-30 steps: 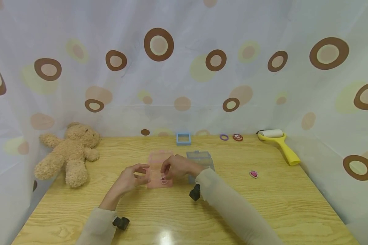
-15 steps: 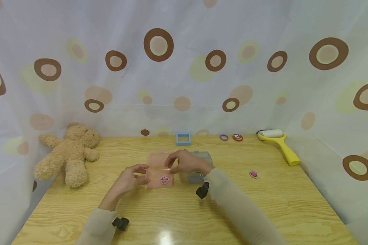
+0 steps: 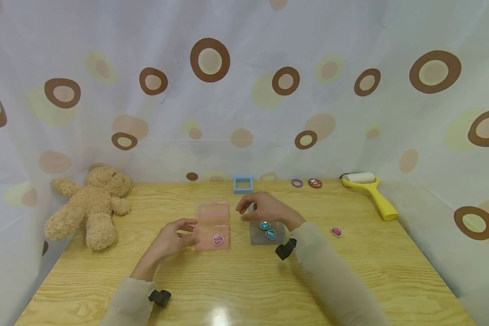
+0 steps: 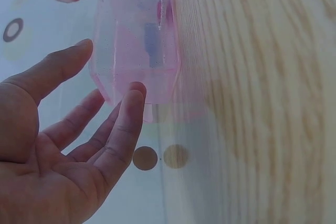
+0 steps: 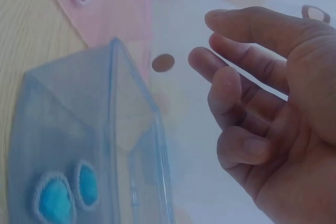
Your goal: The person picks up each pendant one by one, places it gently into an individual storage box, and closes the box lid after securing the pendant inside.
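Note:
My left hand (image 3: 172, 237), fingers spread and relaxed, has its fingertips right at the left side of a clear pink box (image 3: 203, 245). The box's lid stands open at the back. Inside lies a pink heart-shaped gem (image 3: 218, 240) with a beaded white rim. My right hand (image 3: 268, 209), fingers loosely bent and holding nothing, hovers over the back of a clear blue box (image 3: 256, 239), hiding much of its raised lid. Two turquoise gems (image 5: 55, 198) with white beaded rims lie in the blue box. To its right, another pink gem (image 3: 336, 232) lies on the table.
A teddy bear (image 3: 93, 203) lies at the left. Along the back are a blue square frame (image 3: 243, 192), a purple ring (image 3: 296, 183) and a red patterned disc (image 3: 315, 183). A yellow-handled lint roller (image 3: 375, 192) lies at the back right. A patterned curtain (image 3: 244, 90) surrounds the table.
My right hand has withdrawn from the pink box and moved right over the blue box, uncovering the pink gem and then the turquoise gems. My left hand has stayed in place.

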A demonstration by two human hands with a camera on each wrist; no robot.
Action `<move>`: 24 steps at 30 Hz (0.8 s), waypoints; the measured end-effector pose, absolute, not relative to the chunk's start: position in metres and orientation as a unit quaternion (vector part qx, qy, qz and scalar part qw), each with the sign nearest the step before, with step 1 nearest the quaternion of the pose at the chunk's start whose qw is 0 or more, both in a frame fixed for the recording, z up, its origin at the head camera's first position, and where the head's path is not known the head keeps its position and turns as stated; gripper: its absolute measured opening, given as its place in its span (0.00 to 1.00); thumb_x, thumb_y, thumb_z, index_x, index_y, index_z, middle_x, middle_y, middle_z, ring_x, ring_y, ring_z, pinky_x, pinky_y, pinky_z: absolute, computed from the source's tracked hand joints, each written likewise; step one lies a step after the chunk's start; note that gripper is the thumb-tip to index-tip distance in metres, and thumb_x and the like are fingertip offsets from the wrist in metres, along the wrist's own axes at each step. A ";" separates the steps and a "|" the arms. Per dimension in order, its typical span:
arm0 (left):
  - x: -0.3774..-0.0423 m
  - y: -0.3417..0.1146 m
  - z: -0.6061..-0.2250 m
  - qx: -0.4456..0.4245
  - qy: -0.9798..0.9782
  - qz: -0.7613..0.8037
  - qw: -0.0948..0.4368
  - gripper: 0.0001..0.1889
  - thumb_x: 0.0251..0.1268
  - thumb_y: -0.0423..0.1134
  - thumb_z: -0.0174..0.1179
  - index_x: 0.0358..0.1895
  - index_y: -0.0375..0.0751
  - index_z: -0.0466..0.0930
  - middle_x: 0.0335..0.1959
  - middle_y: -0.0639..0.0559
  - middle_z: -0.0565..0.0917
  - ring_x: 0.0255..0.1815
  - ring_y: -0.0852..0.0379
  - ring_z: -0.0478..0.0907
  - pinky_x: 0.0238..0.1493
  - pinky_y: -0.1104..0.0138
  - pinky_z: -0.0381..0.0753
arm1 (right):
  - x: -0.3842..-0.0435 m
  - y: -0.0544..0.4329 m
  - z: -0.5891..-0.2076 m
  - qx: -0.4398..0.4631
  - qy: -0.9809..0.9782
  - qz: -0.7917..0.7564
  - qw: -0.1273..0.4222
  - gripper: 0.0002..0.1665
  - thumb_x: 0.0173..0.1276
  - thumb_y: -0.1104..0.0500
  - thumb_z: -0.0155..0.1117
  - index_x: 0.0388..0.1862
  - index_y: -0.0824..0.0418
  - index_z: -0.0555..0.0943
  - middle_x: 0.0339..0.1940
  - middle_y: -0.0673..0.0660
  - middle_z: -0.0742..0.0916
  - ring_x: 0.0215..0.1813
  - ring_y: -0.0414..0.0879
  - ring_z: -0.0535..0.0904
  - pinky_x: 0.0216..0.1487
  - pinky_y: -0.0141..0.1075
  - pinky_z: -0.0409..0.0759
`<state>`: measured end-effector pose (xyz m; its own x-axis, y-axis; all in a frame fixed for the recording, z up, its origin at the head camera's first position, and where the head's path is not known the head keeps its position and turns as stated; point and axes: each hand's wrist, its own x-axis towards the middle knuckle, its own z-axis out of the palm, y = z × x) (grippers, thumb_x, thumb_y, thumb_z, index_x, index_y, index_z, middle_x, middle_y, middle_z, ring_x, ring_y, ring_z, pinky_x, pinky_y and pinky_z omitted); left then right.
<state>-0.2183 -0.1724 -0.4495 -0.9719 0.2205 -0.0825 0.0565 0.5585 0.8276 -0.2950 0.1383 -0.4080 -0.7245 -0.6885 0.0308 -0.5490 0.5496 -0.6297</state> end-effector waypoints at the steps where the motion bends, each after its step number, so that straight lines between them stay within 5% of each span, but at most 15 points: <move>1: -0.218 -0.172 -0.450 0.079 0.878 0.463 0.089 0.28 0.64 0.37 0.68 0.67 0.37 0.73 0.59 0.34 0.80 0.52 0.41 0.83 0.46 0.55 0.86 | -0.295 0.142 -0.408 -0.351 0.874 -0.317 0.108 0.11 0.69 0.55 0.67 0.50 0.50 0.84 0.47 0.54 0.89 0.50 0.47 0.83 0.47 0.35 0.80; 15: -0.217 -0.174 -0.450 0.078 0.879 0.462 0.090 0.27 0.65 0.37 0.67 0.67 0.38 0.74 0.59 0.35 0.81 0.52 0.41 0.83 0.48 0.54 0.86 | -0.298 0.202 -0.412 -0.285 0.892 -0.342 0.084 0.13 0.69 0.55 0.68 0.51 0.54 0.84 0.45 0.50 0.88 0.50 0.46 0.82 0.55 0.43 0.79; 24: -0.217 -0.174 -0.449 0.075 0.879 0.461 0.092 0.27 0.65 0.37 0.68 0.67 0.38 0.74 0.58 0.35 0.81 0.53 0.41 0.83 0.48 0.54 0.86 | -0.295 0.235 -0.417 -0.249 0.900 -0.350 0.074 0.14 0.69 0.57 0.68 0.52 0.59 0.84 0.45 0.54 0.88 0.43 0.45 0.81 0.46 0.39 0.79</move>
<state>-0.2171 -0.1736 -0.4493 -0.9720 0.2162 -0.0922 0.0470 0.5631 0.8250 -0.2951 0.2346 -0.4174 -0.8648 -0.5004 0.0407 -0.3967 0.6315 -0.6662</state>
